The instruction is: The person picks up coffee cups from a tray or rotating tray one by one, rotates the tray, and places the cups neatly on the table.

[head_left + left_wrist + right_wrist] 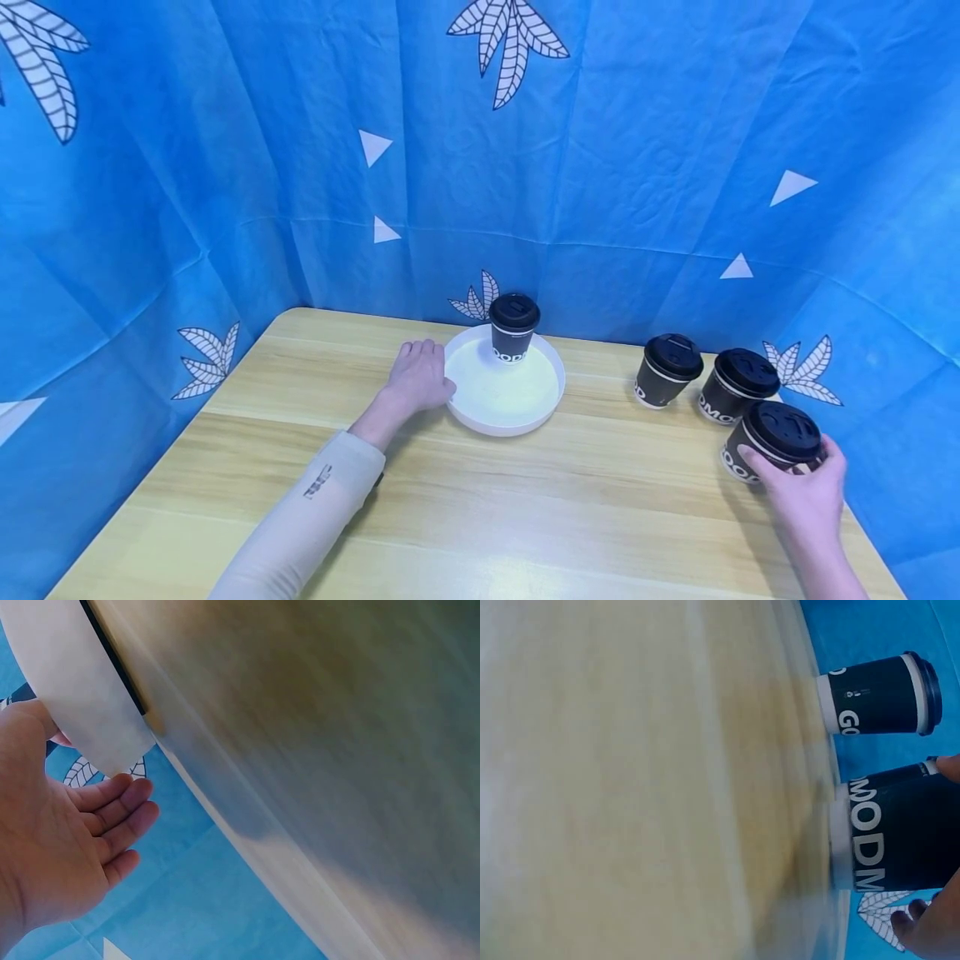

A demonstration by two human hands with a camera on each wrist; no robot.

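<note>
a person's right hand [813,493] grips a black-lidded cup [780,437] well to the right of a white tray [498,396], thumb and fingers pinching its sides. at the tray's left rim, the left hand [420,375] holds on, thumb over the edge, fingers close together and slightly bent. one cup [513,329] stands at the tray's back; two more cups [669,371] [738,387] stand to its right.
</note>
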